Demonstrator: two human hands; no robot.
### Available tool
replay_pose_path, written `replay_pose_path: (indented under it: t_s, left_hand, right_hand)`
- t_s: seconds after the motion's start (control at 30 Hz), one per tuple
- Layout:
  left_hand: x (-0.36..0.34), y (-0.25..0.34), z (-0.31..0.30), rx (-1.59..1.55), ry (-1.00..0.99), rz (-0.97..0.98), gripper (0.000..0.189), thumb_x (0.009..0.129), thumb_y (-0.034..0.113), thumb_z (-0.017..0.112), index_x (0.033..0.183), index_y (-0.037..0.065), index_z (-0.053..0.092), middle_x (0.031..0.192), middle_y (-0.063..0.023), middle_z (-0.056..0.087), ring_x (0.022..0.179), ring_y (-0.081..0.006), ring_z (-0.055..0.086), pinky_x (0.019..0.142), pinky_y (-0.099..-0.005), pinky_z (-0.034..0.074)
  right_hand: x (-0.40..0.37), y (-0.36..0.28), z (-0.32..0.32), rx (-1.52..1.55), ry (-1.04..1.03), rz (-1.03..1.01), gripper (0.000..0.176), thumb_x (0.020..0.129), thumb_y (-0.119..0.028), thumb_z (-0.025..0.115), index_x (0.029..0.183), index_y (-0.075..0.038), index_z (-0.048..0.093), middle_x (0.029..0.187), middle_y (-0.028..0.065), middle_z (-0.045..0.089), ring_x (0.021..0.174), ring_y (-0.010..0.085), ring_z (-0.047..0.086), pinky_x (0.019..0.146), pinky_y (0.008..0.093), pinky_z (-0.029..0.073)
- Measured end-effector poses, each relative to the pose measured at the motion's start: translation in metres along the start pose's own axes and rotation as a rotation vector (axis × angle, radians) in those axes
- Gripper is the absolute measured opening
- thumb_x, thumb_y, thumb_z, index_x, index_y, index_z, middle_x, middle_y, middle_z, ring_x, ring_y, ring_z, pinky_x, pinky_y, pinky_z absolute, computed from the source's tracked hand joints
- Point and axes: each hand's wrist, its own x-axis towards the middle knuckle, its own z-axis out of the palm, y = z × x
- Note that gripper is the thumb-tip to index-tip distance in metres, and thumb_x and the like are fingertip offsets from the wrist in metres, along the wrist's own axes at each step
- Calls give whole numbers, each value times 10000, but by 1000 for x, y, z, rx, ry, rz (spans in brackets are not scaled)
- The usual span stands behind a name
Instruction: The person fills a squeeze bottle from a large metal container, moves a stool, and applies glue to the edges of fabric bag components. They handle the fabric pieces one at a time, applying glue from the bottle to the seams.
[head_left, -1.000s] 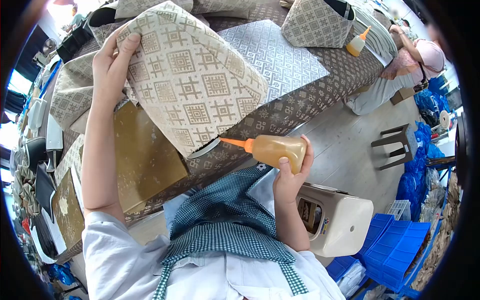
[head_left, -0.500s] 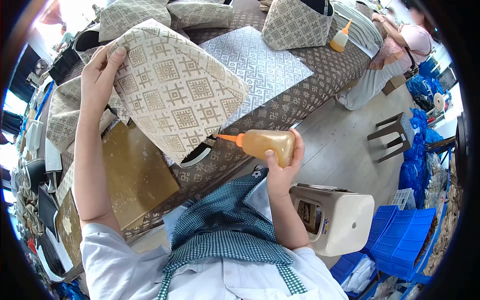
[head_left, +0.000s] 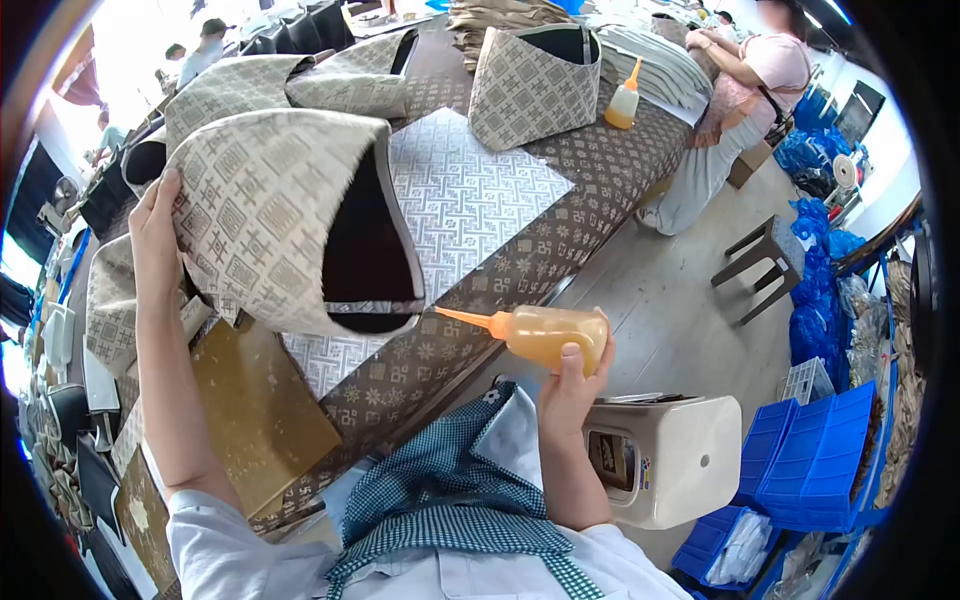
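Two hands are at work, one on each side of the view. At the left, the left hand [head_left: 155, 225] is closed on the side edge of a fabric shell [head_left: 270, 200]. The fingers lie flat on the outer face, and how the thumb sits I cannot tell. The shell is lifted above the table [head_left: 600, 190] and tilted, so its dark opening [head_left: 365, 250] looks toward the right. Under it lie a gold board [head_left: 255, 410] and a pale patterned sheet [head_left: 470, 200].

I judge the shell to be light and half stiff. It keeps its form, but a wall would probably bend under a hard squeeze. The woven cloth looks rough enough not to slip, so an edge or a corner seems a good place to hold it.

Just right of the opening is the orange nozzle [head_left: 465, 318] of a bottle [head_left: 545, 335], which lies almost level. The tip is near the lower rim of the shell but not touching it. The right hand [head_left: 570, 385] is wrapped around the bottle from below, with the thumb on the near side. The bottle looks soft and full of amber liquid, and it is best held around the body.

Further right stand a white machine [head_left: 670, 460] and blue crates [head_left: 815, 460]. At the far end of the table are a second shell [head_left: 530, 85] and a second bottle [head_left: 622, 100], and a person [head_left: 740, 80] sits there.

The machine has a small sticker, but it is too small to read. On the fabrics I see only geometric pattern and no writing.
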Motion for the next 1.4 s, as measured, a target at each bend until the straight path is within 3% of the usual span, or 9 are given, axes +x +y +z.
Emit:
replay_pose_path:
  t_s: [0.07, 0.17, 0.33, 0.53, 0.7, 0.93, 1.07, 1.23, 1.4]
  left_hand:
    - [13, -33, 2, -323, 111, -190, 360, 963, 271, 568, 1131, -40, 638, 942, -48, 672, 783, -105, 617, 710, -231, 482]
    - [1, -77, 51, -743, 46, -284, 384, 995, 233, 478, 1259, -39, 541, 1199, -125, 617, 1076, -200, 594, 948, -330, 462]
    - [-69, -118, 199, -917, -247, -632, 302, 996, 212, 439, 1155, -25, 539, 1081, -133, 652, 859, -227, 662, 607, -332, 577]
    - [-99, -113, 340, -1028, -146, -831, 268, 966, 120, 413, 1190, -4, 493, 1101, -149, 626, 933, -272, 639, 763, -442, 577]
    - [-85, -102, 385, -1005, -198, -802, 307, 955, 52, 388, 1243, -52, 397, 1084, -220, 624, 884, -327, 692, 645, -384, 593]
    - [-75, -100, 353, -875, -286, -787, 399, 900, 5, 469, 1281, -47, 363, 1125, -209, 595, 919, -315, 674, 646, -402, 574]
    - [-79, -91, 284, -664, -277, -607, 758, 836, 171, 637, 1459, -21, 250, 1196, -189, 566, 935, -238, 637, 731, -354, 532]
    - [-61, -130, 146, 315, -228, 112, 717, 769, 109, 641, 1427, 69, 358, 1332, -195, 456, 1203, -324, 489, 998, -447, 419]
    - [-70, -156, 27, 1425, -145, 153, 594, 767, 153, 644, 1338, 144, 484, 1360, -157, 424, 1305, -327, 366, 1024, -579, 330]
  right_hand:
    - [3, -15, -6, 58, 24, -47, 657, 849, -170, 683, 1395, -38, 344, 1220, 82, 494, 1102, 204, 538, 982, 356, 453]
    - [11, -23, -31, 98, 47, -119, 689, 874, -270, 679, 1404, -13, 322, 1210, 107, 512, 1107, 221, 550, 978, 375, 466]
    - [16, -38, -42, 96, 123, -167, 680, 890, -282, 658, 1408, -3, 317, 1224, 113, 518, 1086, 225, 569, 958, 369, 479]
    - [15, -47, -61, 62, 173, -179, 711, 873, -305, 669, 1404, 10, 317, 1226, 112, 512, 1103, 225, 559, 960, 366, 475]
    - [19, -45, -68, 56, 176, -161, 726, 858, -308, 671, 1407, 4, 315, 1230, 124, 505, 1116, 227, 551, 958, 372, 478]
    - [20, -33, -65, 0, 132, -132, 658, 899, -410, 611, 1390, -38, 378, 1261, 122, 521, 1123, 236, 574, 884, 367, 532]
    - [20, -27, -59, 32, 113, -114, 608, 913, -395, 611, 1369, -50, 402, 1275, 136, 528, 1130, 260, 585, 884, 384, 553]
    - [16, -18, -47, 46, 72, -70, 610, 910, -392, 618, 1365, -46, 405, 1274, 136, 528, 1129, 257, 585, 884, 383, 553]
    - [9, -13, -41, 65, 34, -48, 611, 908, -389, 625, 1361, -41, 408, 1273, 135, 529, 1127, 254, 585, 884, 383, 554]
